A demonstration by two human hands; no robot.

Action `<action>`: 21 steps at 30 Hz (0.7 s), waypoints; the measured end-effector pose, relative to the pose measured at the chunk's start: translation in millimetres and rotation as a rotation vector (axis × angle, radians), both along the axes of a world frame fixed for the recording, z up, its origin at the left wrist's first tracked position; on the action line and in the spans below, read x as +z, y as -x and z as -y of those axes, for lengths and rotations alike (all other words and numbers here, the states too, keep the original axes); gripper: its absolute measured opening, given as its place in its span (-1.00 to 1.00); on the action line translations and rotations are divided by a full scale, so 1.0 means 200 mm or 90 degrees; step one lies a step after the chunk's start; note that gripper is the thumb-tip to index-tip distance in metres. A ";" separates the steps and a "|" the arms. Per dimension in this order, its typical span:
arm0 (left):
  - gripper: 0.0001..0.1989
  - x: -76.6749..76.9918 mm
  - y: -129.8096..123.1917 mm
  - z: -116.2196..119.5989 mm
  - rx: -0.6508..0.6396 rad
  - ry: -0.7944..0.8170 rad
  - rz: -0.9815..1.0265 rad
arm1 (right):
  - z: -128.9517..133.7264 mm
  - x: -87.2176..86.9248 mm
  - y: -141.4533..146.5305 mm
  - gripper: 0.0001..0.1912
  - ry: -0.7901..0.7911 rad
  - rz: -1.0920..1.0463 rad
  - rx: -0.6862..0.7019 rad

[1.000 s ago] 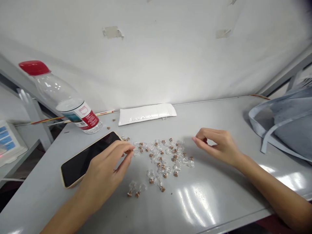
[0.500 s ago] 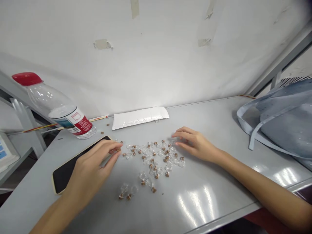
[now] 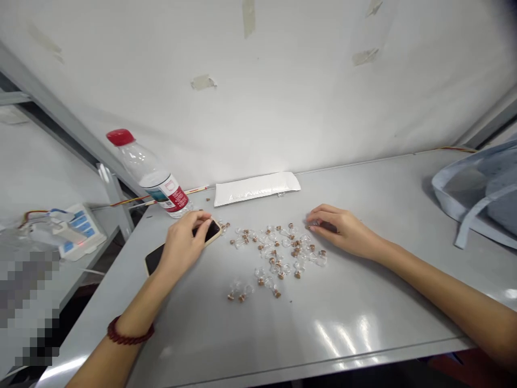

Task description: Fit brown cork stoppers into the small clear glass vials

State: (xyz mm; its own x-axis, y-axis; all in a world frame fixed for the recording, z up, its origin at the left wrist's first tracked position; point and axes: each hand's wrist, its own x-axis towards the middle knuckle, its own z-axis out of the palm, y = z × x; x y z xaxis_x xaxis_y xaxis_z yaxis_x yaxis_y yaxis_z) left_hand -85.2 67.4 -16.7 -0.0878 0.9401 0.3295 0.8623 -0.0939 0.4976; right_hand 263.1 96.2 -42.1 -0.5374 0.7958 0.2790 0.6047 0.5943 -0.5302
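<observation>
Corked glass vials [image 3: 278, 253] lie scattered mid-worktop [image 3: 363, 302] between our hands: our left hand [image 3: 181, 242] curves over the phone [image 3: 155, 257], and our right hand [image 3: 341, 229] curls at the vials' edge, any pinch hidden from us.

The left hand [image 3: 183, 240] hides part of the phone [image 3: 155, 258]. The bag [image 3: 476, 188] is cut off at right; pixelation [image 3: 28, 304] masks lower left.

A white wall [image 3: 258, 102] (tape scraps [image 3: 203, 82] clinging) rises behind the grey table [image 3: 363, 323].
</observation>
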 end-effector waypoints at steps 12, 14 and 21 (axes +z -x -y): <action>-0.78 -0.04 -0.02 -0.01 -0.140 0.037 0.003 | 0.04 0.01 0.03 -0.79 0.004 0.027 0.024; -0.78 -0.04 -0.03 -0.01 -0.167 0.043 0.006 | 0.03 0.01 0.03 -0.79 0.004 0.027 0.023; -0.79 -0.03 -0.11 0.05 -0.233 0.059 0.022 | 0.03 0.01 0.03 -0.78 0.010 0.034 0.024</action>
